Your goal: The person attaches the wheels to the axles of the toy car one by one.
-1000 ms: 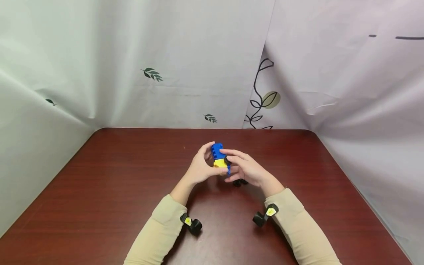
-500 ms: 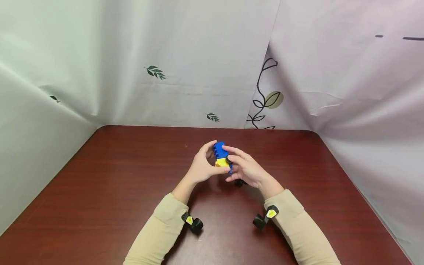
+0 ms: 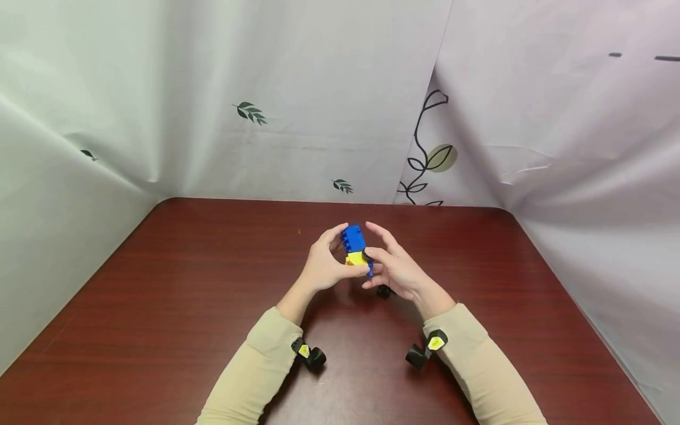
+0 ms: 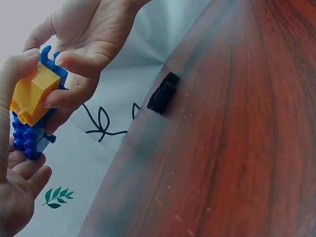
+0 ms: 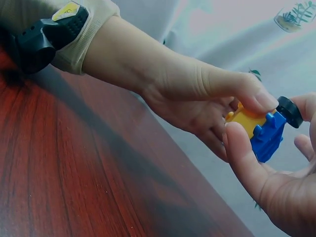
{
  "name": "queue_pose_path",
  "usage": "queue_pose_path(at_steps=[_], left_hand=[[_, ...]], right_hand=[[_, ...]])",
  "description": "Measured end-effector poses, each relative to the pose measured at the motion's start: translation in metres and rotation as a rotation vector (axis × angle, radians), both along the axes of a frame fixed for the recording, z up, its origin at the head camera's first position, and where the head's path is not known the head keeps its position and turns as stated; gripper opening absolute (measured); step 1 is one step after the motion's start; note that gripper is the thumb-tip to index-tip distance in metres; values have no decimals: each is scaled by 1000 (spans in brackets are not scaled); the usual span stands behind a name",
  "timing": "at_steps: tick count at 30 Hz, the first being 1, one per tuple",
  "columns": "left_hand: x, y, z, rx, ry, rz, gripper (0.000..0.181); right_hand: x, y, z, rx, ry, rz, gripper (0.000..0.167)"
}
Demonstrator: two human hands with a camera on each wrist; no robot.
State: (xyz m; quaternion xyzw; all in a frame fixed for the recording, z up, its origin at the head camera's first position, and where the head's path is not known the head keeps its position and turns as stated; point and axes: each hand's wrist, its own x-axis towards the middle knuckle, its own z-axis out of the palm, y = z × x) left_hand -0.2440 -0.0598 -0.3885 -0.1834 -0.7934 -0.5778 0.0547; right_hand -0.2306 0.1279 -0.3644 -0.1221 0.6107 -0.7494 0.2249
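Observation:
The left hand [image 3: 323, 267] grips a joined toy piece with a blue studded part [image 3: 353, 238] and a yellow block [image 3: 356, 258], fingers at its far end and thumb on the near end. At its right side the right hand [image 3: 399, 273] holds a black wheel [image 5: 290, 112] against the blue part [image 5: 268, 138]. One right finger stands raised off the piece in the head view. The right thumb [image 5: 242, 148] touches the block's near side. In the left wrist view, right fingers rest along the yellow block [image 4: 37, 94].
Black wheel-like parts [image 4: 163, 94] lie on the dark red table [image 3: 212, 283], partly under the right hand in the head view. A pale curtain [image 3: 319, 88] with leaf drawings hangs behind the table. Each sleeve carries a small black camera.
One finger of the right hand has lifted from the blue part and straightened away from it. The left hand's grip looks the same. The head view has shifted slightly.

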Motion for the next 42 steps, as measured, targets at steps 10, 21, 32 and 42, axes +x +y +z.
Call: queue_pose_path(at_steps=[10,21,32,42], left_hand=[[-1,-1,0,3,41,-3,91],[-1,0,1,-6,39,10,91],[-6,-2,-13,-96,-53,16,97],[-6,-3,-22,-88,-139,-50,97]], right_hand=[[5,-5,6,-7,14,-24,62],[5,-2,5,-35,29,0,62],[-10,10,-6,334,190,-69,67],[-19,35,-19,734,521,-161,50]])
